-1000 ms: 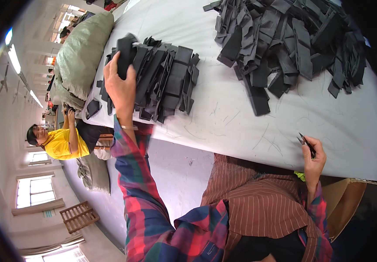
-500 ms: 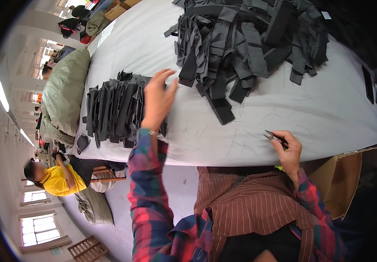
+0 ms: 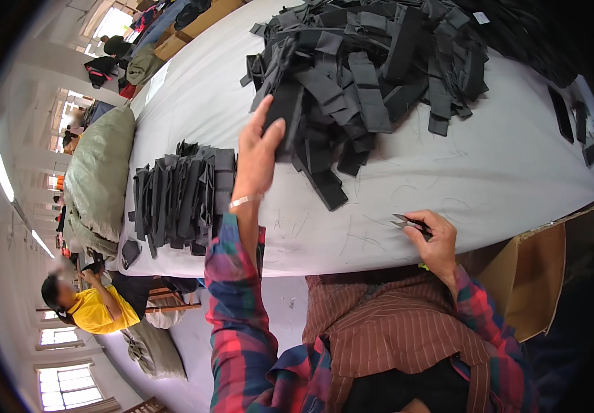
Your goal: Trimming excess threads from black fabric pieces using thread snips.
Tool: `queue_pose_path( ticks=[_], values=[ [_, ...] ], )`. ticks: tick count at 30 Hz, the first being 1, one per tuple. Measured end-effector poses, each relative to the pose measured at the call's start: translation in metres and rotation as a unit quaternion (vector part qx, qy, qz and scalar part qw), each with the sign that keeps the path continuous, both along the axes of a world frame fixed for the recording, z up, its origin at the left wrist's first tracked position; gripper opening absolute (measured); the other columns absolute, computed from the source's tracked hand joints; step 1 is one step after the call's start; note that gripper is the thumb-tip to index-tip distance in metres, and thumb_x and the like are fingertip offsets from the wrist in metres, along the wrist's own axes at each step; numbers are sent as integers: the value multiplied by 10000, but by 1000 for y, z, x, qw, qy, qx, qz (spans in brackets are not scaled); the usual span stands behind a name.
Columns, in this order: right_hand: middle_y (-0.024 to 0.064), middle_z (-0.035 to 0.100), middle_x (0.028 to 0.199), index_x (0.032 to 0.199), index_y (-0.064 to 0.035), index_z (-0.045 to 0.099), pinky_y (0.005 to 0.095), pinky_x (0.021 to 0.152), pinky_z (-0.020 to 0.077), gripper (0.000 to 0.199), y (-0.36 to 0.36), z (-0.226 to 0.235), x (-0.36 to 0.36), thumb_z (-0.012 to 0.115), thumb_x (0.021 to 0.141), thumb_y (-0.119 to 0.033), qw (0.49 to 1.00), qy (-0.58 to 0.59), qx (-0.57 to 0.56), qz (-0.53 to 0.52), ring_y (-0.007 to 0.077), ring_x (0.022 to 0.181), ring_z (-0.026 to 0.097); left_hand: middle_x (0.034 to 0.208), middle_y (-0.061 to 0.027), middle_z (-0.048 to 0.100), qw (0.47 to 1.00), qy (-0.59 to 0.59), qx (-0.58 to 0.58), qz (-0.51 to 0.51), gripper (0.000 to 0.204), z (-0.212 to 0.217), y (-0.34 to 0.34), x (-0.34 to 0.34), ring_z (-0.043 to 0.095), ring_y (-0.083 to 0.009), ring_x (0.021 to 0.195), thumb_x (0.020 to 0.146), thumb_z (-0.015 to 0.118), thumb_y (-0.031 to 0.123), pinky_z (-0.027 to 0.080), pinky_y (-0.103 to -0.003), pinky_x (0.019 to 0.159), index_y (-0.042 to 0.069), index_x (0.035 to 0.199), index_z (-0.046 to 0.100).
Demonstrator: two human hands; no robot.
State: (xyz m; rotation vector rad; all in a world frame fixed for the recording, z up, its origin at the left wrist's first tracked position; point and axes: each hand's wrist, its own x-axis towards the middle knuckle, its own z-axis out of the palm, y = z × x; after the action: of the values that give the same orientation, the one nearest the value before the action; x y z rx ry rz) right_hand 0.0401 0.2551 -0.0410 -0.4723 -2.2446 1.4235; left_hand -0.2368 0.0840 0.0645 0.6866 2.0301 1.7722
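My left hand [image 3: 254,157] is at the near left edge of a loose heap of black fabric strips [image 3: 369,93]. Its index finger and thumb are spread apart, touching or just over a dark strip [image 3: 284,113] at the heap's side; whether they press on it is hard to see. To the left of that hand stands a tidy row of stacked black strips [image 3: 180,196]. My right hand [image 3: 437,241] rests near the table's front edge, closed around small black thread snips [image 3: 410,222] whose pointed blades face left.
Loose thread ends lie on the white cloth-covered table [image 3: 359,234]. A stuffed green sack [image 3: 101,158] lies along its left side. An open cardboard box [image 3: 527,282] stands below the front right edge. A person in yellow [image 3: 108,310] sits to the left.
My left hand has moved from beside the stacked row to the edge of the heap. My right hand keeps hold of the snips. The view has shifted slightly.
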Motion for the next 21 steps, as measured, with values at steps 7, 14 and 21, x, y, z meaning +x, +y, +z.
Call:
queue_pose_path(
  ticks=[7, 14, 21],
  values=[
    [82, 665, 802, 937, -54, 666, 296, 631, 478, 189, -4, 2, -5, 729, 779, -135, 1000, 10, -6, 12, 212, 687, 625, 1421, -186, 445, 976, 201, -85, 3, 667, -70, -13, 31, 437, -209, 1306, 928, 535, 74, 354, -273, 1033, 29, 1497, 189],
    [85, 667, 813, 936, -52, 662, 294, 624, 482, 187, 0, 1, -2, 727, 780, -132, 1000, 5, 0, 2, 212, 675, 623, 762, -145, 663, 886, 231, -399, -53, 346, 9, -23, -18, 591, -203, 554, 891, 599, 216, 477, -337, 580, 141, 1228, 619],
    [86, 655, 789, 932, -56, 665, 298, 601, 475, 187, 0, 3, -2, 731, 767, -114, 1000, 17, -14, 4, 211, 650, 605, 739, -124, 658, 970, 235, -42, -31, 218, 20, 70, -38, 569, -90, 602, 881, 570, 93, 470, -258, 554, 8, 1041, 690]
  ],
)
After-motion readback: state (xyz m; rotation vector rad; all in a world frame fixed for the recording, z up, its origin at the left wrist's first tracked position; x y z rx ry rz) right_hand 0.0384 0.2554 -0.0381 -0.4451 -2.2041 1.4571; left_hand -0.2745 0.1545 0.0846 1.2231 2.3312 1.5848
